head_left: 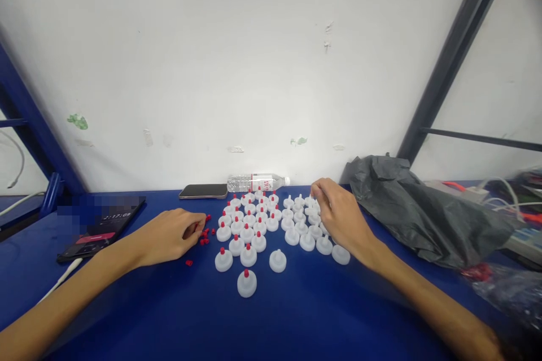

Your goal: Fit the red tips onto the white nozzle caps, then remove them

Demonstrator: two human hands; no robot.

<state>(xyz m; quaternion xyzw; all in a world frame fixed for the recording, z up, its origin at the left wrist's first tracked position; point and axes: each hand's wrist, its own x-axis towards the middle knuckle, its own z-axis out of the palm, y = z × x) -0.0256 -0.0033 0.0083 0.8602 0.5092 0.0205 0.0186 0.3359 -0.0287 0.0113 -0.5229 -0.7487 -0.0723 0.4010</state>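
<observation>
My left hand rests at the left of the blue table, its fingers pinched together by a small pile of red tip caps. Whatever is between those fingertips is hidden. My right hand reaches over the right-hand group of white nozzle lids, which have bare tips. Its fingers are curled downward among the back lids, and what they hold, if anything, cannot be made out. In the middle stand several white lids with red caps on their tips. One bare-tipped lid stands apart in front.
A plastic bottle lies against the wall beside a dark phone. At the left is a tablet showing a clock, with a white cable. A dark grey plastic bag and cables lie at the right. One stray red cap sits near the front.
</observation>
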